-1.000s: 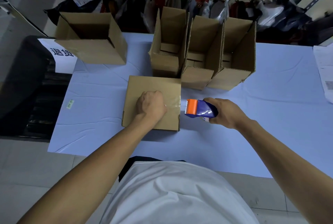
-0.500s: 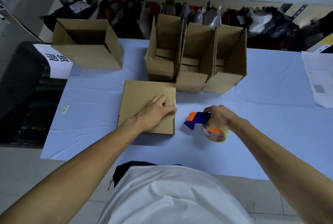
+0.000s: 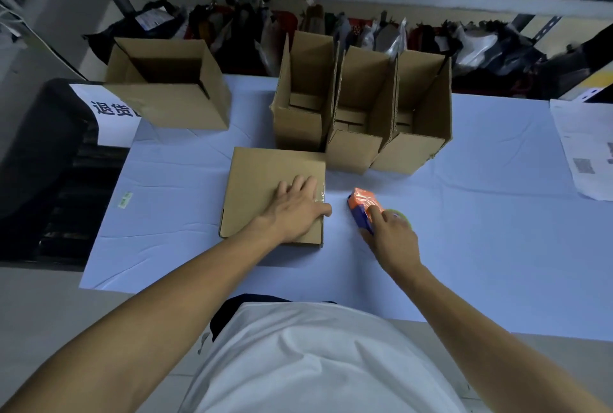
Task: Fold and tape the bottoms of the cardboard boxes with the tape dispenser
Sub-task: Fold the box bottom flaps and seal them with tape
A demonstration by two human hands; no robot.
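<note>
You are pressing your left hand [image 3: 295, 207] flat, fingers straight, on the upturned bottom of the near box [image 3: 265, 193]; clear tape is glinting along its right edge, so this bottom looks sealed. Your right hand [image 3: 391, 236] is curling around the tape dispenser [image 3: 361, 210], resting on the counter [image 3: 481, 213] just right of the box. Three taped boxes [image 3: 361, 120] are standing upright behind, one larger box [image 3: 166, 87] at far left. No flat stock is showing.
</note>
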